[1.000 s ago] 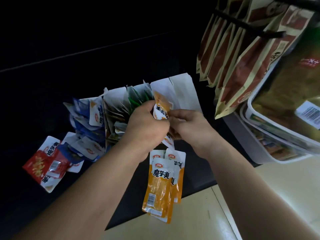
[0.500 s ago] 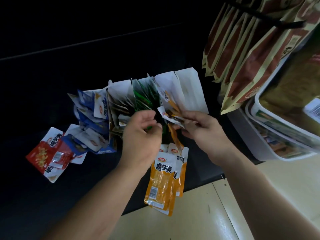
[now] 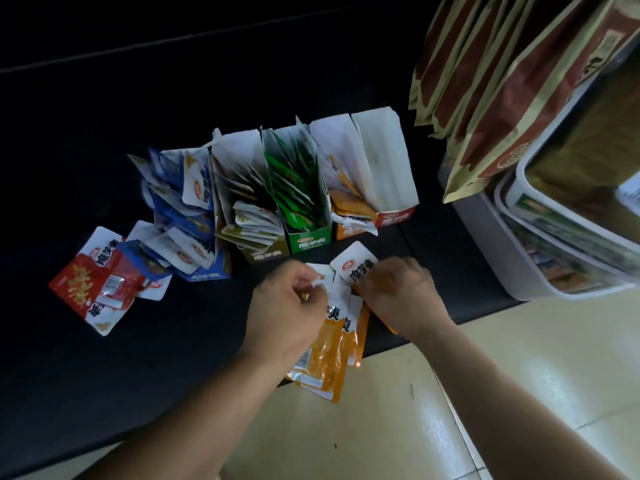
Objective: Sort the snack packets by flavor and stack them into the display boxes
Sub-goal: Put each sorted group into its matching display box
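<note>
Floor (image 3: 381, 427): pale tile, nearest of all, well in front of the green display box (image 3: 306, 239); plenty of open room here.
Shelf edge: black shelf (image 3: 138, 375) ending in a diagonal lip in front of the green display box; bare dark stretch to its front-left.
Orange packets (image 3: 329, 362): loose pile in front of the green display box, lower ends hanging out over the lip.
Left hand (image 3: 287, 306): down on the pile just in front of the green display box, thumb and fingers closed narrow, pinching a white packet top.
Right hand (image 3: 401, 296): front-right of the green display box, fingers curled round a white-topped packet (image 3: 351, 263); blurred, finer detail unclear.
Box row: olive box (image 3: 266, 254) tight against the green display box's left side, overflowing blue box (image 3: 207, 275) further left; orange box (image 3: 346, 230) tight on its right, red box (image 3: 394, 216) beyond.
Red packets (image 3: 86, 289): loose heap far left of the green display box.
Right flank: white tubs (image 3: 540, 237) and hanging brown bags (image 3: 502, 98) well right of the green display box, crowding that side.
Change: half a second back, both hands up at the orange box mouth; now dropped to the pile.
</note>
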`<control>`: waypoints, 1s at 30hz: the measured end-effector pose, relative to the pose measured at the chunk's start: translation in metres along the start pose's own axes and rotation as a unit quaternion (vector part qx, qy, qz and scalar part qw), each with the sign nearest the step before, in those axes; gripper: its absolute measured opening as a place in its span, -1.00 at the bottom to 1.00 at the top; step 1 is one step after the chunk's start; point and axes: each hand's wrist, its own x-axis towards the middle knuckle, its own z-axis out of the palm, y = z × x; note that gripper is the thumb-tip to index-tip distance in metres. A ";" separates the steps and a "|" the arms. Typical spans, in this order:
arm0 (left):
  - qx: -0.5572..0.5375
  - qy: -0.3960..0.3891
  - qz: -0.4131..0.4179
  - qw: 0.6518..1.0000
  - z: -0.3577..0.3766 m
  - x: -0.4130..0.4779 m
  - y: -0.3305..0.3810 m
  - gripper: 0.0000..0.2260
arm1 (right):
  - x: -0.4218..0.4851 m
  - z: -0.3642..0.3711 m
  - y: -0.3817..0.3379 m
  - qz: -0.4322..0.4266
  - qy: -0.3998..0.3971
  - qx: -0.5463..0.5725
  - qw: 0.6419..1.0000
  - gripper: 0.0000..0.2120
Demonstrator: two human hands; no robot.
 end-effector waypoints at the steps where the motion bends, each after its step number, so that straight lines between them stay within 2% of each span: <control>1: 0.062 -0.034 -0.020 0.997 -0.001 -0.004 -0.007 -0.77 | -0.001 0.002 0.004 -0.021 -0.016 -0.072 0.997 -0.65; 4: 0.184 -0.093 -0.058 0.977 0.000 -0.018 -0.026 -0.43 | -0.009 -0.001 0.004 -0.009 -0.008 -0.108 0.994 -0.67; 6: 0.183 -0.086 -0.074 0.976 0.006 -0.025 -0.028 -0.35 | -0.013 -0.001 0.001 -0.003 0.012 -0.115 0.993 -0.67; 8: 0.163 -0.076 -0.087 0.980 0.016 -0.029 -0.028 -0.33 | -0.015 0.003 -0.001 0.028 0.000 -0.101 0.995 -0.59; 11: 0.144 -0.058 -0.103 0.982 0.026 -0.028 -0.028 -0.25 | -0.018 0.003 0.000 0.080 -0.009 -0.002 0.997 -0.45; 13: 0.137 -0.052 -0.115 0.983 0.028 -0.023 -0.031 -0.18 | -0.018 -0.002 0.003 0.109 0.018 0.125 0.986 -0.51; 15: 0.126 -0.051 -0.127 0.983 0.029 -0.020 -0.035 -0.22 | -0.018 -0.009 0.008 0.134 0.026 0.214 0.967 -0.53; 18: 0.099 -0.051 -0.147 0.983 0.030 -0.017 -0.038 -0.44 | -0.022 -0.025 0.015 0.144 0.020 0.315 0.938 -0.54; 20: 0.106 -0.064 -0.159 0.979 0.029 -0.015 -0.036 -0.55 | -0.025 -0.039 0.017 0.127 -0.028 0.410 0.903 -0.64; 22: 0.123 -0.084 -0.158 0.976 0.027 -0.012 -0.033 -0.56 | -0.030 -0.049 0.016 0.094 -0.094 0.458 0.879 -0.70; 24: 0.135 -0.093 -0.148 0.975 0.025 -0.012 -0.030 -0.56 | -0.035 -0.046 0.010 0.089 -0.112 0.421 0.896 -0.75; 28: 0.163 -0.113 -0.121 0.973 0.024 -0.014 -0.026 -0.68 | -0.039 -0.013 0.004 0.119 -0.069 0.242 0.961 -0.85; 30: 0.163 -0.116 -0.115 0.973 0.025 -0.014 -0.023 -0.72 | -0.037 -0.004 0.005 0.122 -0.052 0.158 0.979 -0.83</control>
